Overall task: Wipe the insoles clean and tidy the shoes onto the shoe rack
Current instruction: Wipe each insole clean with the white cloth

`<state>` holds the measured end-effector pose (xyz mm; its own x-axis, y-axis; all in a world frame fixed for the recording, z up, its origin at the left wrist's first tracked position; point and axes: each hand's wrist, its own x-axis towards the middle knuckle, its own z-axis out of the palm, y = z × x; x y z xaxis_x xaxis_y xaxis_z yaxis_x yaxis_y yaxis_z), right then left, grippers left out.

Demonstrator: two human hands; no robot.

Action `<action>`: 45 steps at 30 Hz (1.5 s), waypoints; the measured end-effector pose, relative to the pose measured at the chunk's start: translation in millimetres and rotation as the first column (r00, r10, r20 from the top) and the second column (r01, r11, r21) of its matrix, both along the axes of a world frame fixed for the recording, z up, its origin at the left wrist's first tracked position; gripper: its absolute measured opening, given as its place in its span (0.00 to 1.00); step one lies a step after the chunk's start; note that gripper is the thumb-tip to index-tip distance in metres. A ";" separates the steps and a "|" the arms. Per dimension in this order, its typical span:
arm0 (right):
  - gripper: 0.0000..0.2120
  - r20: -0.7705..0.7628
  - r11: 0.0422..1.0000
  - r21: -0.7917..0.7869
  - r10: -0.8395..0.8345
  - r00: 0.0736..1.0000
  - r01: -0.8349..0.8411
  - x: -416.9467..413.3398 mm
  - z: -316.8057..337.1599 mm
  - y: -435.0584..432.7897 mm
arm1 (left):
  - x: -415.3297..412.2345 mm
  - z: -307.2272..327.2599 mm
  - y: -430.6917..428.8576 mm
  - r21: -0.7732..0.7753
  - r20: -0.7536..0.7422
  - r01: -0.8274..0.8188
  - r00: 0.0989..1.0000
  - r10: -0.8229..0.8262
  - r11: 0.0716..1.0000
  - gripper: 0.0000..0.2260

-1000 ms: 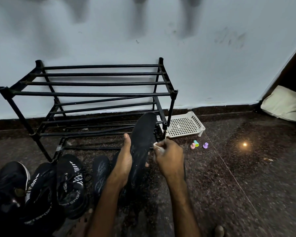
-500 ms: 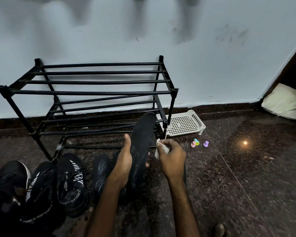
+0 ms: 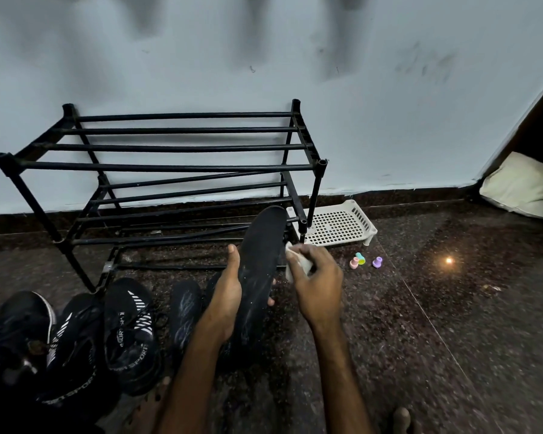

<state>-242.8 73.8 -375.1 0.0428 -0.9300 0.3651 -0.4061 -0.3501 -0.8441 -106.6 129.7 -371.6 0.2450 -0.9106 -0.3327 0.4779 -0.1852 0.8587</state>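
now: insole (image 3: pixel 261 264) held up, wipe (image 3: pixel 303 264) at its right edge

right, here we are low over the dark speckled floor (image 3: pixel 452 339); the left hand (image 3: pixel 224 296) grips the black insole from underneath, thumb lying up its left edge, fingertips peeking out on the right side; the insole tilts with its toe end pointing far, towards the lower bars of the shoe rack (image 3: pixel 170 166), its top face showing pale scuffs; the right hand (image 3: pixel 318 283) has its fingers curled, pinching a small white wipe just at the insole's right edge; whether the wipe actually touches the insole is hard to tell from here.

the black shoe rack stands against the pale wall (image 3: pixel 389 120), with no shoes on its bars; over on the near left, a row of black shoes sits on the floor: a plain one (image 3: pixel 19 327) furthest left, two striped sport shoes (image 3: pixel 72 349) side by side, and another dark shoe (image 3: pixel 185 305) just left of the left wrist.

to the right of the rack, a white perforated tray (image 3: pixel 339 225) lies by the rack's foot; near it, small pastel pieces (image 3: pixel 358 260) sit on the floor, a purple one (image 3: pixel 377 262) slightly apart; a spot of light (image 3: pixel 449 260) glints further right; a pale cushion (image 3: pixel 524 186) sits in the far right corner.
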 end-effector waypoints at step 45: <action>0.04 -0.171 0.912 0.139 0.407 0.897 -0.387 -13.4 8.5 -9.2 | 9.4 4.2 8.4 0.051 -0.216 0.177 0.963 -0.162 0.983 0.34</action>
<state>-256.2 64.6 -366.6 0.4756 -0.8520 0.2191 -0.4082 -0.4344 -0.8029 -97.2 138.1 -367.3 0.0070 -0.9057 -0.4239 0.6022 -0.3346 0.7248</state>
